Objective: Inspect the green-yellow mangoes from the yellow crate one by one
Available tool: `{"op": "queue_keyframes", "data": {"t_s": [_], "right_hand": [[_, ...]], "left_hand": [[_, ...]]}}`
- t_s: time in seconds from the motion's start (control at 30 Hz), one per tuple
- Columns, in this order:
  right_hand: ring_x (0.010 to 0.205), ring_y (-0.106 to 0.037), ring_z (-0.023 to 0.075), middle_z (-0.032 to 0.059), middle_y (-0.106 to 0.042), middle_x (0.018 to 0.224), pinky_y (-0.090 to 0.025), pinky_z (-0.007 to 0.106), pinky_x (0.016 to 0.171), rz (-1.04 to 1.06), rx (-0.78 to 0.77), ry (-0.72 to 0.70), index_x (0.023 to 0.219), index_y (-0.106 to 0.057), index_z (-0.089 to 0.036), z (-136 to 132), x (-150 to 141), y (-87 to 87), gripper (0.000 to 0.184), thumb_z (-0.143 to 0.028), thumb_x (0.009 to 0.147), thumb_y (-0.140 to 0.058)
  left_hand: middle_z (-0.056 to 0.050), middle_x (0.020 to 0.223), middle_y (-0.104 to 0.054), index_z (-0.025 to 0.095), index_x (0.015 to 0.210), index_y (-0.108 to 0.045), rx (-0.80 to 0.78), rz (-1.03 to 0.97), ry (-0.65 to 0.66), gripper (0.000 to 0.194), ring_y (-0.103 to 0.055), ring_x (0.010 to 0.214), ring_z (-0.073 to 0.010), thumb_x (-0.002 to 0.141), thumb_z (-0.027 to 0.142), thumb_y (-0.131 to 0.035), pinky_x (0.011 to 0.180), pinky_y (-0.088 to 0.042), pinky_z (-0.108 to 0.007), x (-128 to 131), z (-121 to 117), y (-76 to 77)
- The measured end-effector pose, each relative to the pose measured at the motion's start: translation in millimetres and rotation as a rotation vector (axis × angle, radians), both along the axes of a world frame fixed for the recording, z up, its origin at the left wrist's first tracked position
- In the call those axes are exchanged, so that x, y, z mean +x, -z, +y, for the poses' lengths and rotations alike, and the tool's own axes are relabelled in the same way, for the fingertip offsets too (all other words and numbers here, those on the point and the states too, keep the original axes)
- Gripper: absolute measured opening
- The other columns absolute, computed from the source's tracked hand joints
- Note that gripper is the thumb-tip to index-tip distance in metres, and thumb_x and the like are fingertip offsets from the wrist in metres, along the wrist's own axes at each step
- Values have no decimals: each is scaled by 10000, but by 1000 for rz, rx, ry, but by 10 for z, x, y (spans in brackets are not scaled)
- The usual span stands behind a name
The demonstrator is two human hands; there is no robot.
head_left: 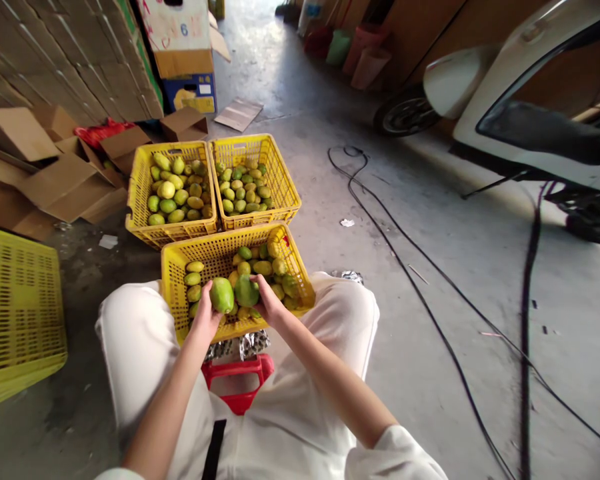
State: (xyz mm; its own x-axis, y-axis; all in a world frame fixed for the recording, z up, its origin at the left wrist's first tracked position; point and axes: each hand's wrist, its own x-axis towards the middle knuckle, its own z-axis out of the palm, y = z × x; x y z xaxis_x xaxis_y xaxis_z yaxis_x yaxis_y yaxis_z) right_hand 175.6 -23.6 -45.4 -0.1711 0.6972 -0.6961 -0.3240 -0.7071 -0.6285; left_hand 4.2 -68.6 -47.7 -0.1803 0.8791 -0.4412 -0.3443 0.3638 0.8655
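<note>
My left hand (207,317) is closed around a green oval fruit (223,295) that looks like a small papaya, with a yellowish patch on its skin. Beside it, my right hand (269,303) grips a darker green fruit (247,291), thumb on its upper side. Both fruits are held above a yellow plastic crate (180,253) between my knees. Green and yellow fruits of the same sort (263,268) lie in that crate, mostly toward the right, and a short column of yellower ones (194,279) sits along its left end.
Two more yellow crates (145,223) (290,193) of fruit stand just beyond. A tall yellow crate (20,313) is at left, near open cardboard boxes (63,180). Black cables (430,327) cross the floor on the right, by a white scooter (460,87). A red stool (240,400) is under me.
</note>
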Motion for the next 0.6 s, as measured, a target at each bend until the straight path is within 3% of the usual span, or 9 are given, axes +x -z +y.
{"op": "queue_keyframes", "data": {"t_s": [0.17,0.33,0.5,0.6], "right_hand": [[1073,-813,298,34,-807,1073,-681,422,872,47,30,-3,1055,-665,-289,2,-34,-105,487,-604,756,-884],[952,-796,283,27,-783,1012,-695,421,833,-11,22,87,1101,-595,-299,-10,-85,-106,680,-478,609,-1029],[983,-784,298,27,-768,936,-681,394,801,-40,-6,93,1007,-603,-291,-6,-76,-137,509,-500,687,-939],[1062,-780,309,16,-757,928,-661,376,831,-38,17,81,946,-614,-289,2,-58,-134,447,-545,705,-890]], "left_hand": [[-134,1310,-794,272,1255,-792,31,4,1,378,-678,1480,-449,907,398,-862,1100,-697,-640,-33,61,51],[-157,1443,-724,246,1157,-832,105,185,1,535,-437,1688,-473,651,124,-956,1387,-434,-618,-138,-119,186],[-141,1342,-737,253,1097,-843,161,234,-12,554,-498,1626,-483,594,30,-908,1411,-365,-647,-147,-131,215],[-131,1386,-725,265,1149,-821,134,240,-7,593,-512,1622,-464,603,57,-915,1391,-402,-655,-142,-131,209]]}}
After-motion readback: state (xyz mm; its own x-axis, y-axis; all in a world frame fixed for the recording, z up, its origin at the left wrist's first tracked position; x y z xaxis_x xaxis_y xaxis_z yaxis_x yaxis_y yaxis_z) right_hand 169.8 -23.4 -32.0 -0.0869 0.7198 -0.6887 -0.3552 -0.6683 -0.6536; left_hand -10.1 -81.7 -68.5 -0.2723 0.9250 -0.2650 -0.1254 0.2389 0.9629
